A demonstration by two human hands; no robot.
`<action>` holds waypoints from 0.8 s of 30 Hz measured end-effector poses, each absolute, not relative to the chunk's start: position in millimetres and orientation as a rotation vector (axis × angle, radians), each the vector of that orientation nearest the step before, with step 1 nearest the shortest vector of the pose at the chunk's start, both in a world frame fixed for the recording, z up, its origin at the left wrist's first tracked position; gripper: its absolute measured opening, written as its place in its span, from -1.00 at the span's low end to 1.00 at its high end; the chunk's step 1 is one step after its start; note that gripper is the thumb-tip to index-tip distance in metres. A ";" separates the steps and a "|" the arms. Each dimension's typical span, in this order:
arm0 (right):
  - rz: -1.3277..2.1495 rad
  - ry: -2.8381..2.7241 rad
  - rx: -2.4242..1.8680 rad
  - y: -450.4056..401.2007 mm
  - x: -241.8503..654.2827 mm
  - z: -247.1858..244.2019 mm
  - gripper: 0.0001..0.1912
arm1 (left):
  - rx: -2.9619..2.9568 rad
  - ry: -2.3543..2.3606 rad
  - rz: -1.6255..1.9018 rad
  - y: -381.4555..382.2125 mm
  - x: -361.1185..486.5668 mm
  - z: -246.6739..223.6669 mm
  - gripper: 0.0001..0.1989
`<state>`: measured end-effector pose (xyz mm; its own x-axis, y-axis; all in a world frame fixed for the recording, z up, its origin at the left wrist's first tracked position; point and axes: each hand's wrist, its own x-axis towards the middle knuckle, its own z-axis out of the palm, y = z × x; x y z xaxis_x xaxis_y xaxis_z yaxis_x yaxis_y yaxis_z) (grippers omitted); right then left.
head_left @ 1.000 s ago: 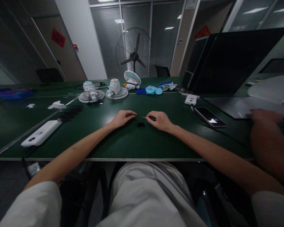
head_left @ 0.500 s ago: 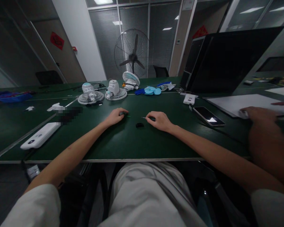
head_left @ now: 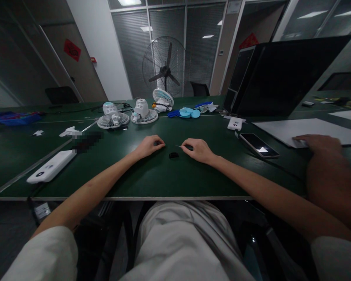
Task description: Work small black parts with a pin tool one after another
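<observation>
My left hand (head_left: 150, 146) rests on the green table (head_left: 152, 175), thumb and fingertips pinched together on a tiny greenish thing too small to name. To its right, my right hand (head_left: 197, 150) pinches a thin, pale, needle-like piece (head_left: 178, 146) that points left toward my left hand. The two hands are apart. Between them, slightly nearer the table's front edge, lies a small black object (head_left: 173, 155), touched by neither hand.
Small white fans (head_left: 112, 120) and light blue round pieces (head_left: 189, 112) stand farther back. A white power bank (head_left: 51, 167) lies left. At right are a phone (head_left: 259, 145), a black monitor (head_left: 289, 78) and another person's hand (head_left: 320, 142) on white paper (head_left: 283, 128).
My left hand has moved right, closer to my right hand, and its fingertips have come together. My right hand has stayed about where it was. The other person's hand has shifted slightly.
</observation>
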<state>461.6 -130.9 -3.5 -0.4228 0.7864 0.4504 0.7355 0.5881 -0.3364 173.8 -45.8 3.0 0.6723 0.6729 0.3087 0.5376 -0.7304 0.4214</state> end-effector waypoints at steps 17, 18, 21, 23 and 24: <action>0.080 -2.204 -1.226 -126.5 462.7 -8.6 -0.81 | 2.954 0.472 0.491 -73.8 187.6 0.7 -0.73; 0.085 -2.207 -1.225 -126.8 462.8 -8.2 -0.81 | 2.972 0.514 0.490 -65.2 182.2 0.7 -0.72; 0.108 -2.221 -1.217 -128.0 463.7 -7.1 -0.80 | 2.982 0.793 0.486 -36.2 158.3 2.7 -0.74; 0.121 -2.230 -1.210 -128.7 464.2 -6.7 -0.80 | 2.960 1.009 0.505 -19.2 136.1 6.1 -0.75; 0.126 -2.233 -1.207 -128.7 464.4 -6.7 -0.80 | 2.947 1.090 0.523 -13.0 123.4 8.6 -0.76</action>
